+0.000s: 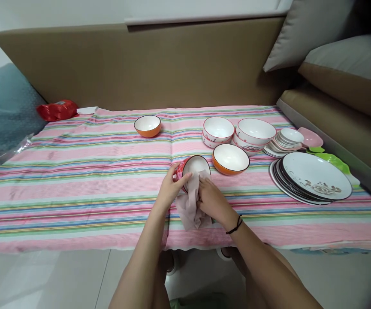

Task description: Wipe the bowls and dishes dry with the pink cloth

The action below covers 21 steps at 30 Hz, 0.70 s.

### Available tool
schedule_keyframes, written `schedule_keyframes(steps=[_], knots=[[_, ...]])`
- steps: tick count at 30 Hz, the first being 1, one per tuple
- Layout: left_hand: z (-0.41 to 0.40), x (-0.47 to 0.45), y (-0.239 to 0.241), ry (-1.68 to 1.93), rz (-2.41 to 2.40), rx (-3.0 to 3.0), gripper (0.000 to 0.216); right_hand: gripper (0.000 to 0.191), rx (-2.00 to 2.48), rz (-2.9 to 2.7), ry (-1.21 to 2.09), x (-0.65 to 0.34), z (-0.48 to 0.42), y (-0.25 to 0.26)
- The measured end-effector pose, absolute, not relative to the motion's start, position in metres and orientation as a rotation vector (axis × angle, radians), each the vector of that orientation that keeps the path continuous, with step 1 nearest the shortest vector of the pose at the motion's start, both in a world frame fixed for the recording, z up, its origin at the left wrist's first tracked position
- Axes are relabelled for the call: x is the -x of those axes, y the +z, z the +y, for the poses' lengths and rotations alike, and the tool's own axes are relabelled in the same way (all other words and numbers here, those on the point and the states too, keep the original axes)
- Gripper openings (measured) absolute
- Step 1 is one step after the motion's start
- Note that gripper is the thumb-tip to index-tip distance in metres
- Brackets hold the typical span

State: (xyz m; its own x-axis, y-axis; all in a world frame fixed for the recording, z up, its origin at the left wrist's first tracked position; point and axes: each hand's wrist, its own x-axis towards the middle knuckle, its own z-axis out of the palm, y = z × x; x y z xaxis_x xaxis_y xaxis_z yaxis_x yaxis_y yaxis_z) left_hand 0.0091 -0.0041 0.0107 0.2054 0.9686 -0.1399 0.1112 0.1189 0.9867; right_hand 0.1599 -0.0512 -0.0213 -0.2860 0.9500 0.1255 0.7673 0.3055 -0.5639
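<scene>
Your left hand (170, 186) is curled around a red patterned bowl (195, 164) with a dark rim, its thumb hooked over the edge; the bowl is tipped toward you, near the middle of the striped sheet (85, 186). Your right hand (212, 199), below a black wristband (235, 225), has its fingers gathered on a pale cloth (190, 208), pressing part of it into the bowl while the rest trails onto the sheet.

From that bowl, an orange bowl (230, 159) stands close by between two and three o'clock, and a smaller-looking orange one (147, 126) sits apart between ten and eleven. At one o'clock are stacked white bowls (218, 128), and at two a wider pair (256, 131); the red and dark marks on their sides are too small for you to tell lettering from decoration. Beyond that pair come small dishes (291, 136) and a pink dish (312, 138).

The stack of plates (304, 171) is at three o'clock, the top one painted with a brown flower, with a green dish (336, 164) just behind. At ten o'clock, far off, lies a red package (57, 111); any print on its pale patch is too small to read.
</scene>
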Motion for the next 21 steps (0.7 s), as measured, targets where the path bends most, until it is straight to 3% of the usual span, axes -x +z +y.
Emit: schedule_keyframes(steps=[3,8,11,17,21], knots=[[-0.004,-0.009,0.012,0.918,1.163,-1.309,0.069,0.057,1.627,-2.176,0.378,-0.154,-0.050,-0.023],[-0.005,-0.004,0.020,0.854,1.149,-1.164,0.083,0.024,1.803,-2.136,0.488,-0.144,-0.048,-0.005],[-0.006,-0.002,0.021,0.869,1.111,-1.094,0.088,0.018,1.873,-1.975,0.586,-0.149,-0.047,0.000],[-0.006,-0.002,0.020,0.869,1.143,-1.057,0.075,0.024,1.397,-1.801,0.909,-0.163,-0.049,-0.012],[-0.005,-0.003,0.020,0.857,1.167,-1.077,0.074,0.040,1.422,-2.026,0.672,-0.166,-0.047,-0.019]])
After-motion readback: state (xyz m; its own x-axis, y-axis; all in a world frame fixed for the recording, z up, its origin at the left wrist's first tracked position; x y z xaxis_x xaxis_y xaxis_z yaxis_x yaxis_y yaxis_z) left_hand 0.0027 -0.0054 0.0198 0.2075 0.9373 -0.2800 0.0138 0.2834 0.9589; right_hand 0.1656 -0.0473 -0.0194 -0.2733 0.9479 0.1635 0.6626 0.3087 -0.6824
